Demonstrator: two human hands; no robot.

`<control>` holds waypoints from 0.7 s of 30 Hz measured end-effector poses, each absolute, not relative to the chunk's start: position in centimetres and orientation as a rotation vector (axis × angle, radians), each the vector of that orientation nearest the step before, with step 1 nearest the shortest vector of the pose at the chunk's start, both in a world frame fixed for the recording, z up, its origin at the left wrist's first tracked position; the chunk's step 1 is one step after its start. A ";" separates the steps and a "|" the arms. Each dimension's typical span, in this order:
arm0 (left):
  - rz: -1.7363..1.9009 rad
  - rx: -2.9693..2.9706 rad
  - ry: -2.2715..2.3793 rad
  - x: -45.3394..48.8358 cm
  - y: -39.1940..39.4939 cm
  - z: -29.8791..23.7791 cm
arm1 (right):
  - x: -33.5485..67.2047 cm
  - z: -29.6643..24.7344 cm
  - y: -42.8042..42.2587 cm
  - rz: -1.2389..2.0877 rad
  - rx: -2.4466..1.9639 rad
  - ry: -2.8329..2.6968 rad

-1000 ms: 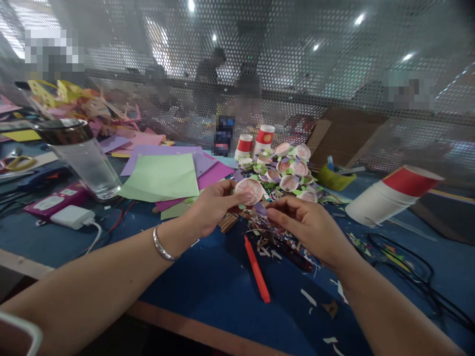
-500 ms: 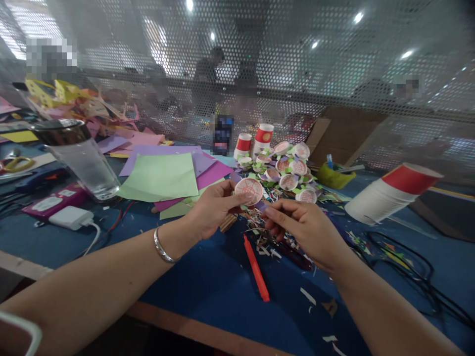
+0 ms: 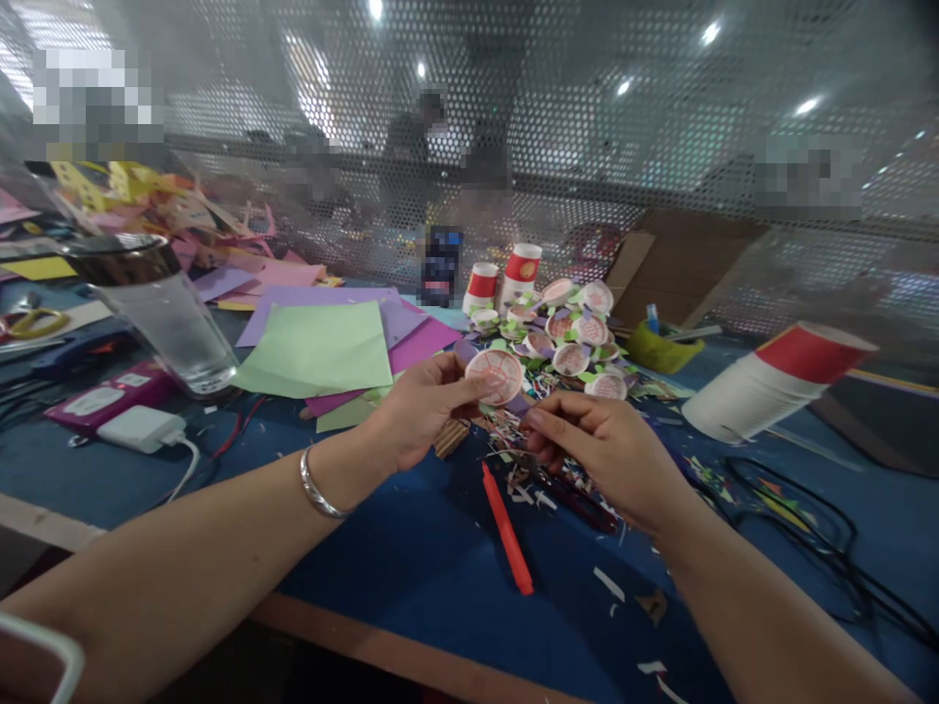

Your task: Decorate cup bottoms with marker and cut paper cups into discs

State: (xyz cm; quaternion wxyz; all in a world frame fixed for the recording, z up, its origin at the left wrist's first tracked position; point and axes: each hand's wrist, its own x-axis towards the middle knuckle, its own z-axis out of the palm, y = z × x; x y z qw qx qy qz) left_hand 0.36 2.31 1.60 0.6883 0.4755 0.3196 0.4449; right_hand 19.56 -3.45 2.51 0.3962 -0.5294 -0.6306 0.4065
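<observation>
My left hand (image 3: 429,411) pinches a round paper cup base (image 3: 499,376) by its edge. The base is white with red lines drawn like a turtle shell, and purple paper tabs stick out at its sides. Just right of it is my right hand (image 3: 587,430), thumb and fingers pressed together beside the lower purple tab (image 3: 517,404). Whatever its fingertips hold is too small to make out. Behind the hands lies a heap of similar cup bases (image 3: 570,359) with green and purple paper pieces. Below the hands a red marker (image 3: 506,533) lies on the blue tabletop.
Coloured paper sheets (image 3: 323,347) and a glass of water (image 3: 165,318) are on the left, near a white charger (image 3: 143,428). Stacked paper cups (image 3: 778,381) lie tilted at right beside black cables (image 3: 799,528). Paper scraps (image 3: 524,479) litter the middle. A perforated screen (image 3: 572,127) stands behind.
My right hand has shifted slightly right, its fingertips moving off the purple tab. The left hand keeps hold of the cup base, nearly in place.
</observation>
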 end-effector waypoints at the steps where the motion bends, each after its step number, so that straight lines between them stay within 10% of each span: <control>1: 1.012 1.066 0.720 0.4 2.3 1.6 | 19.5 2.5 -3.5 1.017 -1.342 -1.598; 15: 1.056 1.028 0.882 0.9 1.9 0.6 | 20.9 2.8 -2.3 0.914 -1.369 -1.469; 21: 0.957 1.938 0.723 1.0 0.0 -0.1 | 23.8 4.2 1.5 0.727 -1.405 -1.264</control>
